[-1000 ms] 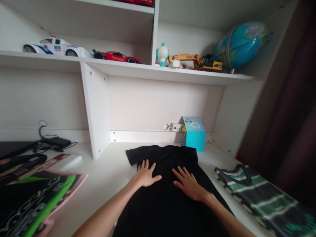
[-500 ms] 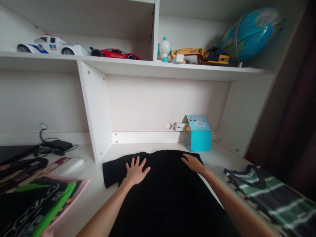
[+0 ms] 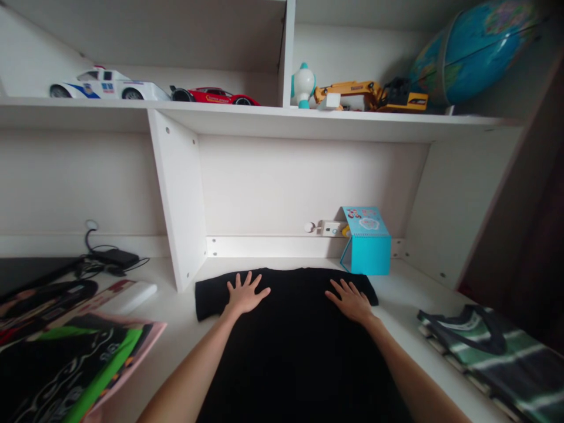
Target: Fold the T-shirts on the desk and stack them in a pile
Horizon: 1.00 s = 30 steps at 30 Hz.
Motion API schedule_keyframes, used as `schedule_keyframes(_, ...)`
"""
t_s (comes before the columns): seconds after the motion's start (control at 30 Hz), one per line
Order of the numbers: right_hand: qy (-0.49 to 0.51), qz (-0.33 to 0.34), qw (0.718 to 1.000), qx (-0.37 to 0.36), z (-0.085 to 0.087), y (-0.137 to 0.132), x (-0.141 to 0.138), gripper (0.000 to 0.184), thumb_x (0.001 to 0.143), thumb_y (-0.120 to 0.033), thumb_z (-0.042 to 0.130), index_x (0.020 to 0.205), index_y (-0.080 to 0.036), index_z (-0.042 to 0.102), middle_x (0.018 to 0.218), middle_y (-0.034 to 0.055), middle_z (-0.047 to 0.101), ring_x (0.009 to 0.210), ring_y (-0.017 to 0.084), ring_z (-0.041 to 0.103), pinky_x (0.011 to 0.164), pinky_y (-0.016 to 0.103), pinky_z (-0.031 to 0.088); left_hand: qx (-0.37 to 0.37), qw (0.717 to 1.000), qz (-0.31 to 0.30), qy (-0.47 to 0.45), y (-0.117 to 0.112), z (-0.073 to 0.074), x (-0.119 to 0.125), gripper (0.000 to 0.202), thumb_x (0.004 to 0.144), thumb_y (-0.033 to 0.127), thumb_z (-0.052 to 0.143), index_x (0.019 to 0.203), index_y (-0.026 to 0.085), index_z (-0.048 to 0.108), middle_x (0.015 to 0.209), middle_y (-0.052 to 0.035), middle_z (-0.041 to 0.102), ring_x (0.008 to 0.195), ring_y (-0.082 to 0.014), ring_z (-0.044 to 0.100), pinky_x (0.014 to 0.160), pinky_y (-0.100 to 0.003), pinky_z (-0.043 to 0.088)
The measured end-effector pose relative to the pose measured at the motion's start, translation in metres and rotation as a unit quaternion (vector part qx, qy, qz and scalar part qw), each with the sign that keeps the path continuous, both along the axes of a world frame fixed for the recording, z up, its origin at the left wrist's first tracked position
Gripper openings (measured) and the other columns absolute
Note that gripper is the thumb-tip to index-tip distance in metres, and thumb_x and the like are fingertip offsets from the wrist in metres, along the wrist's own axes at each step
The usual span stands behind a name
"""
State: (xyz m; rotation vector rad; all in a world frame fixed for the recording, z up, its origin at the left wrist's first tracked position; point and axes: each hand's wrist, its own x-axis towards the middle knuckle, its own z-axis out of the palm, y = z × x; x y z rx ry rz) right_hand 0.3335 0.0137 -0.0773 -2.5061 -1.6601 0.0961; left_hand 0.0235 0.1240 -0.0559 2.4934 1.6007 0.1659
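A black T-shirt (image 3: 295, 335) lies spread on the white desk (image 3: 163, 335), its collar side toward the back and its sleeves out to both sides. My left hand (image 3: 247, 296) rests flat on the shirt near the left sleeve, fingers spread. On the right shoulder area lies my right hand (image 3: 351, 301), palm down with the fingers apart. Neither hand grips the cloth. The shirt's lower part runs out of view at the bottom edge.
Folded striped clothes (image 3: 497, 358) lie at right, and folded dark clothes with green (image 3: 83, 370) at left. A turquoise desk calendar (image 3: 371, 254) stands behind the right sleeve. A black adapter (image 3: 117, 257) with cables sits back left. Above, a shelf (image 3: 247, 117) holds toy vehicles and a globe (image 3: 476, 53).
My right hand has shifted and its fingers now lie spread flat on the shirt. The right sleeve shows more fully extended. The view has turned slightly left.
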Motion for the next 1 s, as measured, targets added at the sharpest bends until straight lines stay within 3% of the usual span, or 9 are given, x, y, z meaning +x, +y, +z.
schedule_keyframes(0.13,-0.006,0.003,1.0,-0.002,0.017,0.01,-0.014,0.059,0.086,-0.055,0.025,0.137,-0.025,0.026,0.143,0.0102,0.021,0.13,0.032,0.015,0.098,0.054,0.02,0.013,1.0,0.022,-0.001,0.009,-0.003,0.009,0.078,0.073,0.075,0.013,0.138,0.032,0.019,0.146,-0.005,0.01,0.129,-0.0416,0.002,0.095,-0.066,0.005)
schedule_keyframes(0.23,-0.019,0.032,0.999,0.01,0.034,-0.003,-0.052,0.06,0.086,-0.052,0.03,0.137,-0.02,0.026,0.144,0.0136,0.016,0.131,0.033,0.008,0.099,0.055,0.014,0.016,0.999,0.03,-0.004,0.012,-0.002,0.012,0.08,0.072,0.076,0.013,0.138,0.031,0.02,0.146,-0.0052,0.01,0.13,-0.0408,0.002,0.096,-0.065,0.005)
schedule_keyframes(0.4,0.087,0.294,0.952,-0.009,0.062,-0.09,-0.146,0.071,0.081,-0.064,0.028,0.139,-0.023,0.018,0.145,0.0085,0.007,0.131,0.031,0.0,0.102,0.054,0.013,-0.041,0.999,0.004,-0.003,0.012,0.013,0.006,0.076,0.074,0.073,0.015,0.138,0.032,0.019,0.146,-0.006,0.011,0.13,-0.0383,0.002,0.097,-0.063,0.005)
schedule_keyframes(0.5,0.148,0.362,0.915,-0.1,0.074,-0.141,-0.173,0.076,0.077,-0.067,0.035,0.138,-0.026,0.017,0.143,0.0078,0.006,0.13,0.033,-0.001,0.101,0.059,0.009,-0.061,0.998,-0.027,0.013,0.005,0.026,-0.001,0.074,0.075,0.071,0.019,0.137,0.03,0.024,0.146,-0.0087,0.01,0.13,-0.038,-0.001,0.096,-0.063,0.004)
schedule_keyframes(0.57,0.149,0.345,0.918,-0.125,0.078,-0.16,-0.168,0.077,0.075,-0.068,0.038,0.137,-0.027,0.019,0.142,0.0082,0.007,0.129,0.034,0.0,0.1,0.061,0.008,-0.066,0.997,-0.036,0.033,-0.004,0.033,-0.006,0.076,0.075,0.071,0.022,0.136,0.027,0.026,0.146,-0.0109,0.008,0.13,-0.0381,-0.003,0.096,-0.063,0.004)
schedule_keyframes(0.63,0.123,0.28,0.948,-0.086,0.074,-0.168,-0.15,0.073,0.078,-0.065,0.034,0.137,-0.027,0.019,0.142,0.0069,0.007,0.13,0.031,0.0,0.101,0.06,0.009,-0.079,0.995,-0.038,0.04,-0.015,0.036,-0.011,0.079,0.074,0.072,0.023,0.137,0.025,0.023,0.145,-0.0135,0.007,0.13,-0.0381,-0.003,0.097,-0.062,0.005)
schedule_keyframes(0.77,0.035,0.123,0.991,-0.034,0.046,-0.17,-0.102,0.068,0.083,-0.059,0.029,0.138,-0.023,0.014,0.144,0.0068,0.005,0.13,0.027,-0.001,0.103,0.053,0.013,-0.105,0.994,-0.035,0.021,-0.03,0.026,-0.019,0.082,0.072,0.076,0.02,0.139,0.029,0.015,0.145,-0.0135,0.004,0.13,-0.0375,-0.001,0.096,-0.062,0.008)
schedule_keyframes(0.9,0.008,0.108,0.994,-0.029,0.015,-0.16,-0.073,0.067,0.083,-0.062,0.024,0.138,-0.026,0.014,0.144,0.005,0.008,0.13,0.025,0.0,0.104,0.051,0.016,-0.026,0.999,-0.035,0.004,-0.029,0.004,-0.019,0.075,0.074,0.075,0.018,0.137,0.034,0.02,0.146,-0.0076,0.008,0.131,-0.0349,0.0,0.098,-0.061,0.004)
schedule_keyframes(1.0,-0.005,0.103,0.995,-0.016,0.01,-0.154,-0.069,0.065,0.084,-0.062,0.022,0.138,-0.027,0.013,0.144,0.005,0.009,0.13,0.025,0.0,0.103,0.051,0.017,0.01,1.0,-0.024,-0.008,-0.022,-0.002,-0.014,0.073,0.075,0.074,0.018,0.136,0.034,0.021,0.146,-0.0072,0.011,0.132,-0.0342,0.002,0.098,-0.061,0.003)
